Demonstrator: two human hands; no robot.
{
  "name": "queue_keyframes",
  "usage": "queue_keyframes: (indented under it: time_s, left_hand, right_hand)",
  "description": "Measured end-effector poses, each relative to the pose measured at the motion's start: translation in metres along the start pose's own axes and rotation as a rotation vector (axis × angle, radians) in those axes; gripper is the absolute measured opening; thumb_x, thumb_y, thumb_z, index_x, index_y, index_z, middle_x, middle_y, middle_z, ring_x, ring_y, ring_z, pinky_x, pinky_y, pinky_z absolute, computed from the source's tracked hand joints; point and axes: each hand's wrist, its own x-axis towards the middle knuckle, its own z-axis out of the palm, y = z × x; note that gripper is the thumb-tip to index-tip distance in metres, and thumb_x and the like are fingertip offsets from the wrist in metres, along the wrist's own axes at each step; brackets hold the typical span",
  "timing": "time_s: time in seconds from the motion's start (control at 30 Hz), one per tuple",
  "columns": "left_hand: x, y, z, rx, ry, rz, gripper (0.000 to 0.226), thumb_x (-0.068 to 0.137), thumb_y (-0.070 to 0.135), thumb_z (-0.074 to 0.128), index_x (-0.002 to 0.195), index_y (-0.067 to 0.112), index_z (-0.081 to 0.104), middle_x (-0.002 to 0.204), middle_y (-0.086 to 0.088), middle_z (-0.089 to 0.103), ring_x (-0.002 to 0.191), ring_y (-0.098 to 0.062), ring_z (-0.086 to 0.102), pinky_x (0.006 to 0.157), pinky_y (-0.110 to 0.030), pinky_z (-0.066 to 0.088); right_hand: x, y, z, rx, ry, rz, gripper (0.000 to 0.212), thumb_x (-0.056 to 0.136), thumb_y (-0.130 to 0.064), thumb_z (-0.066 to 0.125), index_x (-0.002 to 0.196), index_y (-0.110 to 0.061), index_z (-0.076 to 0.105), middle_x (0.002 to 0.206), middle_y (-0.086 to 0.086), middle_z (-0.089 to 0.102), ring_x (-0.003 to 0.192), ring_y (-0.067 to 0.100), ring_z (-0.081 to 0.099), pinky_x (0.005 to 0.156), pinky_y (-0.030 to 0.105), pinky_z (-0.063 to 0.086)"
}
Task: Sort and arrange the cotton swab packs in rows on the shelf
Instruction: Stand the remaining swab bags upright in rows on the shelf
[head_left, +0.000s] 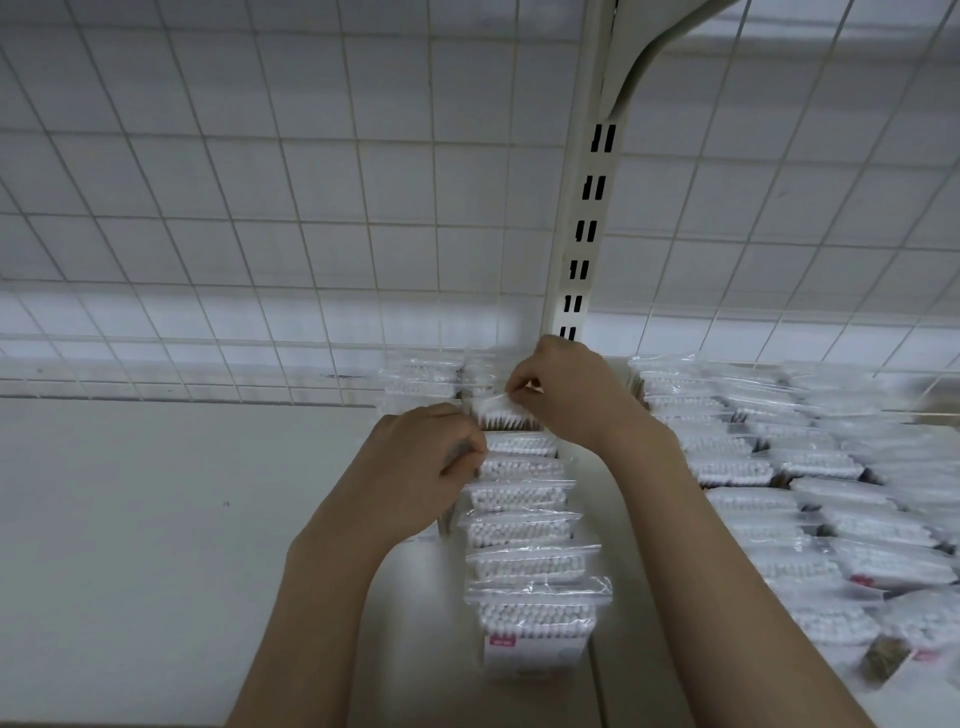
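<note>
A row of clear cotton swab packs (524, 525) runs upright from the shelf's front toward the wire back. My right hand (566, 395) pinches the top edge of one pack (501, 413) near the far end of that row. My left hand (426, 462) grips the left side of the packs just in front of it, fingers curled on a plastic edge. The front pack (535, 623) shows a pink label.
The white shelf (156, 519) lies bare to the left. More swab packs (779, 467) fill the right side in rows. Two packs (421, 379) stand against the wire grid back (260, 208). A slotted upright post (582, 234) rises behind my hands.
</note>
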Motion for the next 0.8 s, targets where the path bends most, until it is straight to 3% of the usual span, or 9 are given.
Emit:
queue_keyframes:
  time_s: [0.17,0.23,0.33,0.43,0.57,0.67,0.8]
  left_hand:
    - [-0.001,-0.003,0.003,-0.004,0.021,0.012,0.011,0.087,0.019,0.06,0.092,0.018,0.069,0.09,0.012,0.062,0.084,-0.006,0.057,0.081,-0.031,0.047]
    - [-0.001,-0.004,0.003,-0.009,0.021,0.012,0.012,0.088,0.018,0.059,0.093,0.017,0.07,0.091,0.011,0.062,0.084,-0.007,0.058,0.081,-0.032,0.047]
    - [-0.001,-0.004,0.004,-0.003,0.026,0.027,0.013,0.088,0.018,0.059,0.092,0.017,0.071,0.092,0.009,0.063,0.084,-0.008,0.058,0.08,-0.033,0.047]
    - [-0.001,-0.005,0.005,0.015,0.031,0.041,0.013,0.089,0.019,0.058,0.092,0.018,0.071,0.093,0.011,0.063,0.086,-0.007,0.057,0.083,-0.033,0.046]
    - [-0.002,-0.005,0.005,0.011,0.044,0.052,0.013,0.089,0.019,0.058,0.091,0.017,0.071,0.094,0.011,0.064,0.086,-0.007,0.058,0.083,-0.034,0.047]
    - [-0.003,-0.005,0.005,0.009,0.05,0.064,0.012,0.088,0.018,0.059,0.091,0.017,0.071,0.094,0.011,0.064,0.086,-0.007,0.058,0.082,-0.032,0.047]
    - [-0.005,-0.005,0.005,-0.013,0.061,0.063,0.012,0.088,0.017,0.06,0.092,0.017,0.071,0.094,0.01,0.065,0.088,-0.009,0.059,0.082,-0.029,0.046]
  right_hand:
    - [-0.012,0.003,-0.024,0.036,0.221,0.119,0.017,0.089,-0.022,0.05,0.092,-0.025,0.067,0.083,-0.004,0.066,0.077,0.019,0.06,0.064,0.026,0.045]
    - [-0.018,0.004,-0.035,0.168,0.278,0.138,0.012,0.086,-0.02,0.054,0.084,-0.024,0.065,0.071,-0.006,0.064,0.065,0.016,0.058,0.058,0.023,0.044]
    - [-0.027,0.002,-0.049,0.366,0.384,0.128,0.014,0.083,-0.01,0.055,0.076,-0.017,0.066,0.059,-0.005,0.059,0.048,0.006,0.05,0.046,0.009,0.036]
    - [-0.034,-0.002,-0.056,0.489,0.444,0.119,0.017,0.079,-0.009,0.051,0.069,-0.011,0.065,0.055,0.003,0.057,0.043,0.005,0.043,0.041,0.008,0.031]
    - [-0.039,-0.003,-0.056,0.452,0.405,0.073,0.018,0.081,-0.019,0.064,0.063,-0.014,0.06,0.052,-0.003,0.054,0.046,0.005,0.044,0.047,0.007,0.032]
    - [-0.038,-0.001,-0.053,0.408,0.32,0.049,0.01,0.08,-0.012,0.068,0.073,-0.017,0.063,0.062,-0.012,0.059,0.057,0.002,0.052,0.053,0.007,0.039]
    - [-0.033,0.001,-0.05,0.352,0.342,0.023,0.018,0.083,-0.004,0.061,0.085,-0.022,0.061,0.073,-0.015,0.061,0.069,0.003,0.057,0.056,0.007,0.042]
